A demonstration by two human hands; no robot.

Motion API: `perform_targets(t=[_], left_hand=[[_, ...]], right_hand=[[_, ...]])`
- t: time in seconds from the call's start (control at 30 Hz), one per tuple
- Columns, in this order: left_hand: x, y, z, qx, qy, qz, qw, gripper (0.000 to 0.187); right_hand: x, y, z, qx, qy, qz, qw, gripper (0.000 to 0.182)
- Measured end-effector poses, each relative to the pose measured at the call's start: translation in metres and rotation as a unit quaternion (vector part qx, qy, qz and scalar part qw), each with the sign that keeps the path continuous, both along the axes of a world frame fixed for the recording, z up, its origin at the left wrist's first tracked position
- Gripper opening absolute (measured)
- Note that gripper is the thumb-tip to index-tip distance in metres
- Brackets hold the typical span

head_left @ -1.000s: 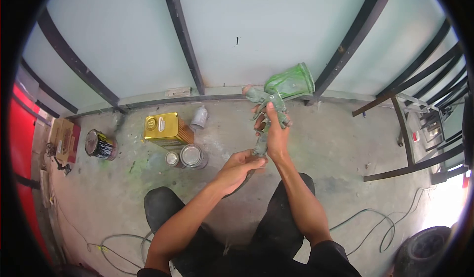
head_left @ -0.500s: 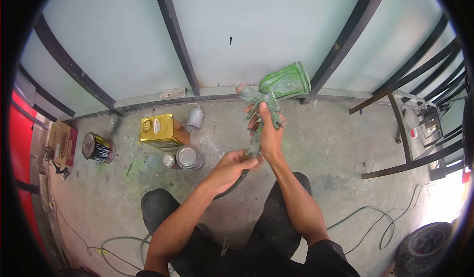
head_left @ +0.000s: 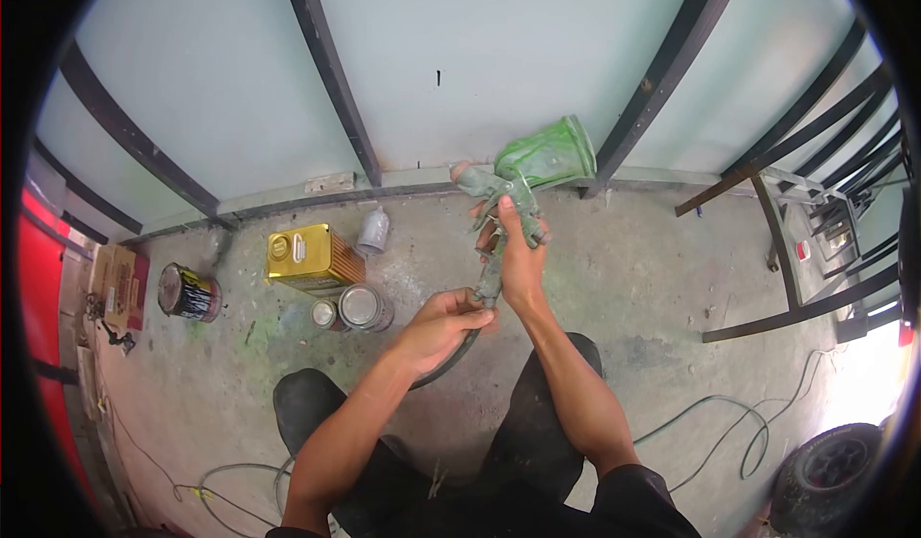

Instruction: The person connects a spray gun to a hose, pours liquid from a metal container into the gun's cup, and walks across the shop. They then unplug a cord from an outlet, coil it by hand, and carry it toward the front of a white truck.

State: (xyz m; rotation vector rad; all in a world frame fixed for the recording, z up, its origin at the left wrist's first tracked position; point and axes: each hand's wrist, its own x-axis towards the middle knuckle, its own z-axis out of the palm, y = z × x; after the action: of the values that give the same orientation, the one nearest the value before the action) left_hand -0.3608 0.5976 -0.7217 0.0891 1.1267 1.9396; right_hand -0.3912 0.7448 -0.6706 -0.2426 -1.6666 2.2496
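Note:
A paint spray gun point(head_left: 497, 186), coated in grey-green paint, tilts in front of me with its green-stained cup point(head_left: 552, 157) pointing up and right. Its body and handle are wrapped by my right hand point(head_left: 521, 265), thumb along the back. At the foot of the handle, my left hand point(head_left: 436, 332) is closed with thumb and fingers round the hose end, where the dark air hose point(head_left: 451, 363) joins the gun. The fingers partly cover that fitting. Below it the hose curves down toward my lap.
Left of the gun stand a gold rectangular can point(head_left: 315, 255), a grey cup point(head_left: 373, 231), two round paint tins point(head_left: 365, 306) and a dark paint can point(head_left: 190, 292). A metal frame point(head_left: 779, 241), a tyre point(head_left: 827, 471) and looping hose point(head_left: 710, 401) lie right. A panelled wall point(head_left: 508, 39) rises ahead.
The surroundings and the gun sit slightly farther left in view. Both hands keep the same hold on the spray gun and hose, with hardly any other movement.

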Motion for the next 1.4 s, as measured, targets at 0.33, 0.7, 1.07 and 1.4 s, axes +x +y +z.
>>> perform_targets(t=[0.33, 0.7, 1.07, 1.4], left_hand=[[-0.001, -0.004, 0.004, 0.018, 0.003, -0.019, 1.0, 0.026], [0.011, 0.002, 0.002, -0.141, 0.161, 0.058, 0.975, 0.02], [0.006, -0.005, 0.02, -0.071, 0.083, -0.019, 0.994, 0.022], [0.011, -0.019, 0.028, -0.335, 0.523, 0.062, 0.781, 0.036]], right_hand=[[-0.002, -0.001, 0.002, 0.001, -0.002, -0.013, 1.0, 0.039], [0.0, -0.009, -0.003, 0.015, -0.009, -0.044, 0.999, 0.04], [-0.001, -0.016, 0.004, 0.021, -0.027, -0.047, 0.998, 0.036], [-0.006, 0.003, -0.014, 0.177, 0.008, -0.031, 0.984, 0.029]])
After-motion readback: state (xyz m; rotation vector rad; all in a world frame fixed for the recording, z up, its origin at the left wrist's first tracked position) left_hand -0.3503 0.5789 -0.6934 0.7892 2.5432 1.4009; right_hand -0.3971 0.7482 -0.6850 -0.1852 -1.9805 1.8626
